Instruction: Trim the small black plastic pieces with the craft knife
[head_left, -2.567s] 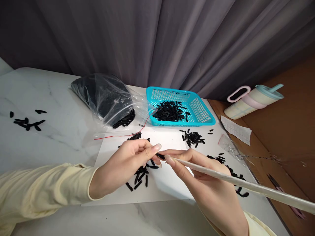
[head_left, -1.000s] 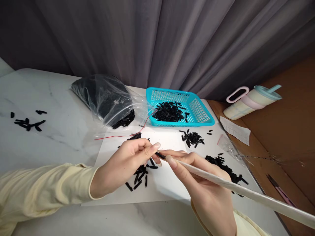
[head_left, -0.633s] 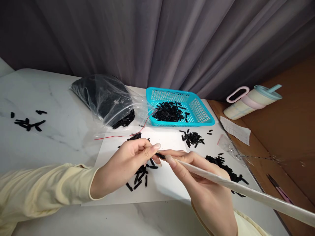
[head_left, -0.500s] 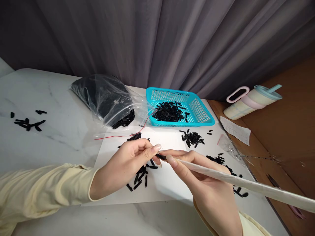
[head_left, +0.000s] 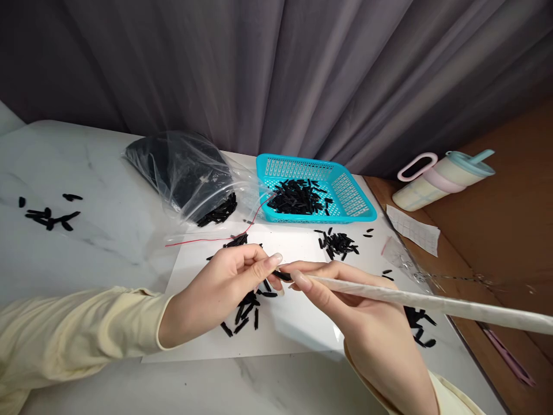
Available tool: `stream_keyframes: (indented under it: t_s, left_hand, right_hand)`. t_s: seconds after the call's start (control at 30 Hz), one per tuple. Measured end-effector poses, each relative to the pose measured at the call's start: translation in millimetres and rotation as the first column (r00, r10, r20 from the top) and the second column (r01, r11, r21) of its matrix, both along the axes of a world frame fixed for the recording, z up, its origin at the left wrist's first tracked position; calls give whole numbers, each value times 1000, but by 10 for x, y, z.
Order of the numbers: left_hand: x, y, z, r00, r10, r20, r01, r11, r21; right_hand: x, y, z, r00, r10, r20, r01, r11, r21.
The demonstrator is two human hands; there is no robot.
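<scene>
My left hand (head_left: 220,291) pinches a small black piece (head_left: 282,275) between thumb and forefinger above a white sheet (head_left: 294,323). My right hand (head_left: 367,334) grips a long pale stick (head_left: 432,302) that runs off to the right, and its fingertips meet the same black piece. Several loose black pieces (head_left: 246,311) lie on the sheet under my left hand. Both sleeves are pale yellow.
A turquoise basket (head_left: 349,196) holds several black pieces. A clear plastic bag (head_left: 185,173) of black pieces lies at the back, with a red thread (head_left: 207,239) beside it. More pieces lie scattered at far left (head_left: 47,216) and right (head_left: 419,323). A pastel cup (head_left: 440,178) lies on its side.
My right hand has tilted, so the stick's far end has swung upward and lies flatter. My left hand has stayed in place with the black piece.
</scene>
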State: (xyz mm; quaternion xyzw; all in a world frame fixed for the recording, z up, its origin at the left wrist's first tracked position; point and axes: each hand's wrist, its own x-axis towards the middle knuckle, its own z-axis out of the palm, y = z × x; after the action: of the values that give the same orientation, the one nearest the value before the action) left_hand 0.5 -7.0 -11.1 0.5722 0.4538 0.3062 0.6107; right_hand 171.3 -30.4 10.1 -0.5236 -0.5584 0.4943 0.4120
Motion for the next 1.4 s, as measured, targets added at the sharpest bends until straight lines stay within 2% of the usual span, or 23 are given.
stream_keyframes:
  t_s: [0.33, 0.63, 0.93, 1.07, 1.17, 1.27, 1.33, 1.4]
  left_hand:
    - [-9, 6, 11, 1000, -10, 25, 11, 999, -39]
    - [6, 2, 21, 999, -13, 33, 13, 1000, -3]
    - [-2, 2, 0, 999, -25, 42, 26, 999, -24]
    - [0, 11, -2, 999, -25, 33, 26, 1000, -16]
    - [-8, 2, 1, 999, -21, 28, 22, 1000, -2]
    - [-8, 4, -15, 1000, -17, -12, 17, 1000, -9]
    - [1, 23, -41, 1000, -20, -21, 19, 1000, -15]
    - [14, 55, -81, 999, -34, -1, 34, 999, -17]
  right_hand:
    - [46, 38, -41, 989, 16, -150, -40, 987, -155]
    - [71, 76, -25, 985, 72, -158, -94, 986, -137]
    - [95, 138, 34, 979, 85, -186, -122, 973, -198]
    - [99, 146, 22, 977, 93, -192, -129, 975, -183]
    - [94, 142, 25, 986, 97, -137, -118, 981, -155]
    - [103, 112, 69, 998, 52, 39, -50, 997, -63]
    - [137, 74, 108, 986, 0, 166, -13, 997, 76]
    - [201, 21, 118, 963, -74, 260, 4, 965, 261]
